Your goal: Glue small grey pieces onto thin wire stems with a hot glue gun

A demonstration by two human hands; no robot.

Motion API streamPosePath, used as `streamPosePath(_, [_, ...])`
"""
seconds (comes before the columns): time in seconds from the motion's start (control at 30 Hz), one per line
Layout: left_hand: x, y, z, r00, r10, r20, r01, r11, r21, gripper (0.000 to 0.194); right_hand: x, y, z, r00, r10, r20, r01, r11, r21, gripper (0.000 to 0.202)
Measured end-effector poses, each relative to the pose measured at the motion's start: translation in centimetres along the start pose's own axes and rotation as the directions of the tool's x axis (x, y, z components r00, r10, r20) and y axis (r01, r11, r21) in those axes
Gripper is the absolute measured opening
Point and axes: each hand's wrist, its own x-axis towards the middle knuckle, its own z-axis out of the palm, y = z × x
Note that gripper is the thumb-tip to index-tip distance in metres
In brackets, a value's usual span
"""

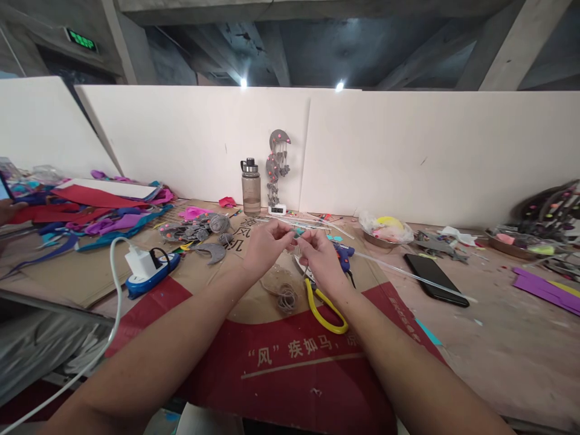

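Observation:
My left hand [270,243] and my right hand [319,257] meet over the cardboard, fingertips pinched close together. What they pinch is too small to make out; a teal speck shows by the fingertips. Below them lies a small coil of grey yarn [286,298] with a loose strand. Yellow-handled scissors [327,311] rest under my right wrist, their blades partly hidden. Just beyond that wrist is a blue glue gun [344,257], with a clear glue stick [408,272] reaching right from near it. Left of my hands lies a grey felt crescent [212,251].
A water bottle [251,190] and a hanging grey moon ornament [277,163] stand against the white partition [408,151]. A blue power strip [154,276] with a white cable sits left. Right are a phone [435,279] and a bowl [385,240]. Felt strips [99,199] pile far left, beside another person's hand.

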Motion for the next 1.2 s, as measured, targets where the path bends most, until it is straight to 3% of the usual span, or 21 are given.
streamPosePath(0.27, [0.2, 0.7, 0.3, 0.972, -0.214, 0.099, 0.232, 0.942, -0.243, 0.027, 0.1, -0.5, -1.1, 0.962, -0.268, -0.046, 0.229, 0.89, -0.394, 0.01])
streamPosePath(0.5, [0.0, 0.7, -0.1, 0.959, -0.211, 0.188, 0.257, 0.926, -0.275, 0.024, -0.1, -0.9, -1.3, 0.906, -0.424, 0.003, 0.337, 0.717, -0.61, 0.008])
streamPosePath(0.77, [0.1, 0.8, 0.1, 0.962, -0.224, 0.153, 0.258, 0.931, -0.257, 0.021, -0.3, -1.1, -1.2, 0.891, -0.45, 0.062, 0.388, 0.682, -0.619, 0.009])
streamPosePath(0.9, [0.1, 0.8, 0.1, 0.964, -0.234, 0.123, 0.258, 0.935, -0.242, 0.02, -0.2, -1.0, -1.2, 0.902, -0.431, 0.036, 0.359, 0.699, -0.618, 0.006])
streamPosePath(1.2, [0.5, -0.5, -0.4, 0.989, -0.121, 0.081, 0.125, 0.991, -0.046, 0.015, -0.3, -1.1, -1.0, 0.937, -0.349, -0.016, 0.27, 0.752, -0.601, 0.004])
